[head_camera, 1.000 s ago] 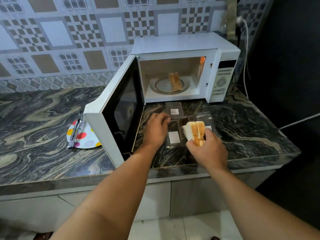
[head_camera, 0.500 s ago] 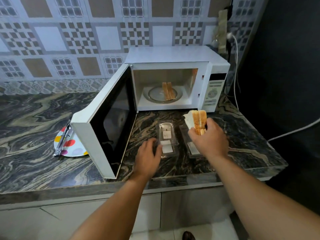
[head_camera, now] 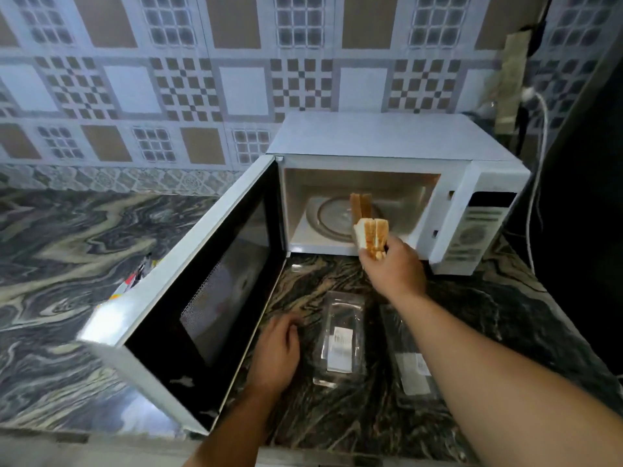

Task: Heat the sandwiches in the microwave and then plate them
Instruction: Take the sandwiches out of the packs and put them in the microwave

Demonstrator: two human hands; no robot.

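Observation:
A white microwave (head_camera: 381, 136) stands at the back of the marble counter with its door (head_camera: 202, 291) swung wide open to the left. One sandwich (head_camera: 360, 205) stands upright on the glass turntable (head_camera: 328, 219) inside. My right hand (head_camera: 392, 267) grips a second sandwich (head_camera: 371, 235) and holds it at the mouth of the oven, just in front of the first. My left hand (head_camera: 276, 353) rests on the counter near the door's lower edge, fingers loosely bent, holding nothing.
Two empty clear plastic sandwich packs lie on the counter, one (head_camera: 340, 342) between my arms and one (head_camera: 409, 358) partly under my right forearm. A dotted plate (head_camera: 129, 284) peeks out behind the open door. A white cable (head_camera: 539, 183) hangs right of the microwave.
My right hand has carried the sandwich from above the packs forward to the microwave opening. My left hand has drawn back from the pack and lies on the counter.

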